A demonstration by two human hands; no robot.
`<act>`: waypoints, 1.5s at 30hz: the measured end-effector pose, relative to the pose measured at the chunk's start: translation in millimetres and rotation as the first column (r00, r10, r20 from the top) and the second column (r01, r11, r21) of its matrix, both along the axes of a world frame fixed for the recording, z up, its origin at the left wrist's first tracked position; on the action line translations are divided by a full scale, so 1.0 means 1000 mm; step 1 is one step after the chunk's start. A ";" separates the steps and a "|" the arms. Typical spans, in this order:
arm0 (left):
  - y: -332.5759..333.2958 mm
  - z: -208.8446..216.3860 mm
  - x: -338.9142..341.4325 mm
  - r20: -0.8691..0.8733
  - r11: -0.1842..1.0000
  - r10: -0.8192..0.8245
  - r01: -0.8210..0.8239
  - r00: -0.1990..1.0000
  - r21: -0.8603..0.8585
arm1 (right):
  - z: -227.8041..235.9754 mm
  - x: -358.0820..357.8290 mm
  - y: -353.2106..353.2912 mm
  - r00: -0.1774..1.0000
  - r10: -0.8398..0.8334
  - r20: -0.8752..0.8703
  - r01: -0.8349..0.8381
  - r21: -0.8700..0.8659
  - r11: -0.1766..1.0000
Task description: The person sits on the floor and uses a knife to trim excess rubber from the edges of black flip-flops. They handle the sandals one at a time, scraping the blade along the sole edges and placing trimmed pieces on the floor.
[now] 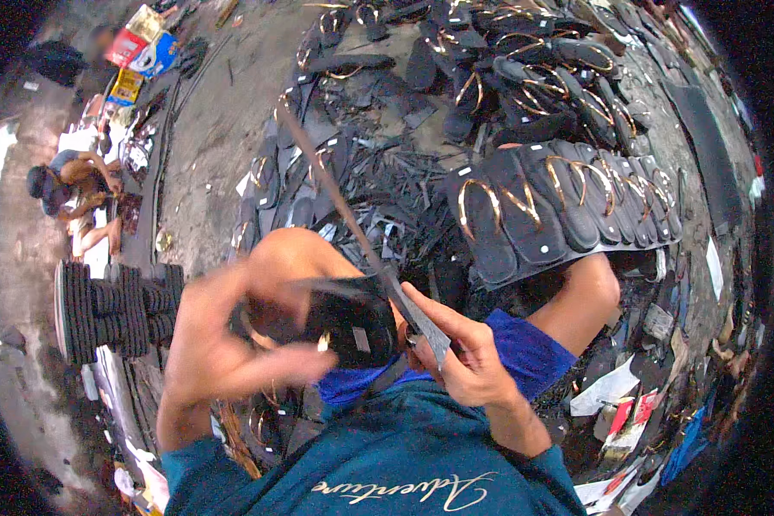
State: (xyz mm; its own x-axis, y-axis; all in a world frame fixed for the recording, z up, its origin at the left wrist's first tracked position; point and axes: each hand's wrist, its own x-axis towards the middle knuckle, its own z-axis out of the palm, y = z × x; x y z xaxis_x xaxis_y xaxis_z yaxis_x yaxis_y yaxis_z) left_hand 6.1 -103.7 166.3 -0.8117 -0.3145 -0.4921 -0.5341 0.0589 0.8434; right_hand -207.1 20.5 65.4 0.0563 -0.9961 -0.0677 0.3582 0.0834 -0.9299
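Floor [219,129] beyond left hand [210,340], whose blurred grip cannot be told, is scrap-littered; blade [340,202] gripped by right hand [471,361] should be guided steadily.

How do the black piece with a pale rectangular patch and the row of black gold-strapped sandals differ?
The patched piece is single; the sandal row has several side by side. The piece is by the left hand, the row by the right knee. Both are black.

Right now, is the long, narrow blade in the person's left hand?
No, the right hand holds the long, narrow blade by its near end.
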 end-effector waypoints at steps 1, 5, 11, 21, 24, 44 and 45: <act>0.002 0.002 0.014 -0.035 0.997 -0.057 0.059 0.998 0.051 | -0.005 0.000 0.001 0.997 -0.075 0.029 0.074 0.033 0.997; 0.112 -0.095 0.029 0.018 0.571 0.712 -0.592 0.702 0.569 | -0.026 0.012 0.011 0.995 -0.057 0.078 0.053 0.055 0.997; 0.062 -0.116 -0.070 -0.016 -0.058 0.994 -0.671 -0.104 0.739 | -0.032 -0.005 0.027 0.961 -0.203 -0.186 0.202 -0.024 0.979; 0.094 -0.156 -0.043 0.117 -0.156 0.987 -0.784 -0.107 0.601 | -0.042 -0.001 0.132 0.674 -0.220 -0.705 0.368 0.063 0.928; 0.104 -0.152 -0.037 0.097 -0.093 0.994 -0.777 -0.041 0.623 | -0.036 0.004 0.102 0.746 -0.138 -0.652 0.324 0.173 0.930; 0.117 -0.158 0.012 0.187 -0.099 0.982 -0.858 -0.004 0.504 | -0.060 0.028 0.033 0.828 -0.007 -0.561 0.097 0.130 0.987; 0.115 -0.154 0.012 0.197 -0.103 0.980 -0.854 0.000 0.510 | -0.065 0.033 0.026 0.818 -0.010 -0.575 0.097 0.120 0.988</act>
State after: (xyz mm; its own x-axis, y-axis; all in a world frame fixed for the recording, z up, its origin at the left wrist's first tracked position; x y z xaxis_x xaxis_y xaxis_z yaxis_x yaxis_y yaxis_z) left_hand 18.2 11.5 11.9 0.0126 -0.6808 -0.7324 0.3890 -0.6714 0.6308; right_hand -174.4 46.0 0.0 -0.0886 -0.9744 -0.2068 -0.2263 0.2219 -0.9484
